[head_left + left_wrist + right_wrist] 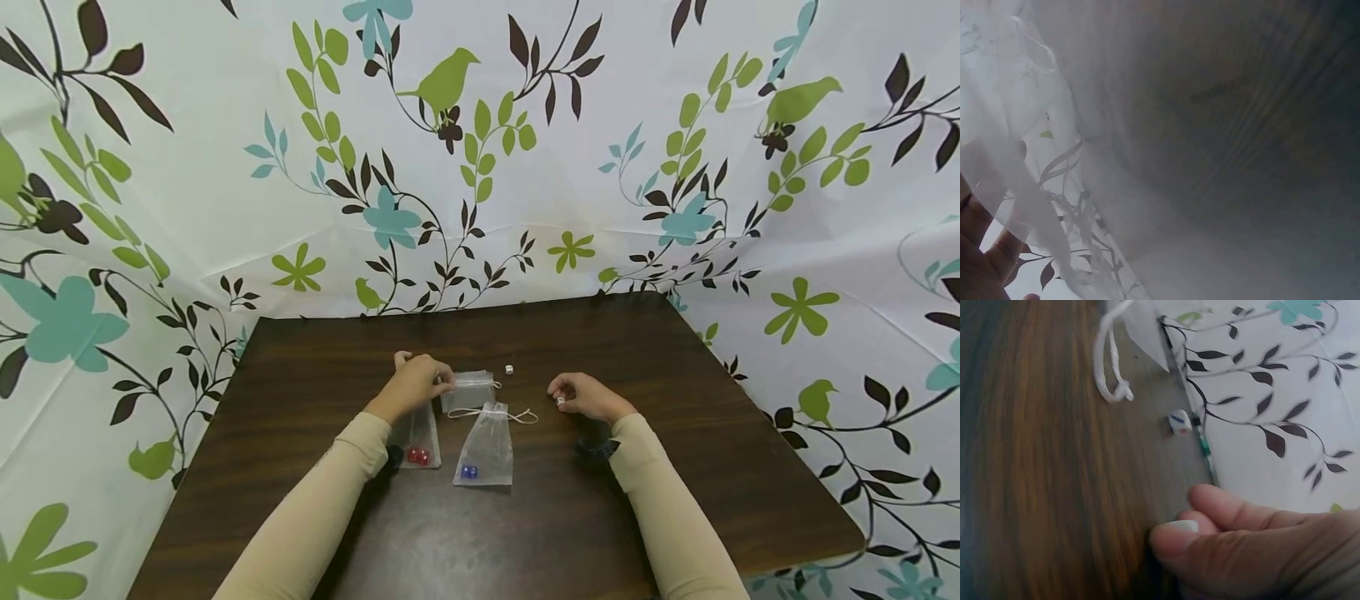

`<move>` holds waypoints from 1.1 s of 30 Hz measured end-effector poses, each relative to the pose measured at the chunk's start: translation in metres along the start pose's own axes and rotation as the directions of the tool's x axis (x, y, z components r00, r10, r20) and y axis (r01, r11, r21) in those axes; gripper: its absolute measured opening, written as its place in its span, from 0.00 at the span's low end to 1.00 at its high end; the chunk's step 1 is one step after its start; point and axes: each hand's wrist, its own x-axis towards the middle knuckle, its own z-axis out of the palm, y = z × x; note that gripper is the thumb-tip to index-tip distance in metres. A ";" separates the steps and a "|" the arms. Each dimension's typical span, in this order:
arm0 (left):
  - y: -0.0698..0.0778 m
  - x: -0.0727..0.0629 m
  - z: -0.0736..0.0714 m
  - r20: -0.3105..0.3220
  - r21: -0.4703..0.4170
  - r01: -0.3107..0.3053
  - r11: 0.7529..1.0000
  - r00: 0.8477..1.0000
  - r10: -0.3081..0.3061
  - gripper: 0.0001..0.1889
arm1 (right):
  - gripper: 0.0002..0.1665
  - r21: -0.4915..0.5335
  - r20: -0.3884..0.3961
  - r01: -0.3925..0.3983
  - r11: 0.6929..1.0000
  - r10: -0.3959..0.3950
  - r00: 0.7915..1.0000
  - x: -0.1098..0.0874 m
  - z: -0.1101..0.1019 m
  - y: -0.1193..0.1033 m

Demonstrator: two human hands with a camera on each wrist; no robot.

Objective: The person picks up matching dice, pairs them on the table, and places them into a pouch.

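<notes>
In the head view my right hand (588, 396) pinches a small white die (560, 401) above the table's right half; in the right wrist view the die (1186, 524) peeks out between thumb and finger. Another white die (509, 369) lies farther back. At the left, my left hand (411, 387) has its bent fingers right at the edge of a sheer white drawstring pouch (472, 392). In the left wrist view sheer mesh (1035, 219) covers part of that hand (982, 256), whose visible fingers are apart.
A second sheer pouch (491, 442) with blue dice (469, 472) lies in front, its cord spread sideways. Beside my left wrist is a third pouch (431, 429) with red dice (417, 456). All rest on a dark wooden table (570, 517), backed by a patterned cloth (480, 258).
</notes>
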 end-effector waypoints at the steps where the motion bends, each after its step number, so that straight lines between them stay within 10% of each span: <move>1: 0.000 -0.001 0.000 -0.002 -0.001 0.001 1.000 1.000 -0.001 0.05 | 0.13 0.004 -0.004 0.006 1.000 -0.006 1.000 0.004 0.002 -0.002; 16: 0.000 -0.003 -0.001 0.000 0.037 -0.016 0.999 1.000 0.016 0.04 | 0.18 0.102 -0.104 0.030 0.994 -0.019 0.994 0.079 0.016 -0.024; 33: 0.000 -0.003 0.000 0.024 0.045 0.008 0.999 1.000 -0.009 0.02 | 0.17 0.037 -0.054 0.020 0.999 -0.018 0.998 0.101 0.024 -0.026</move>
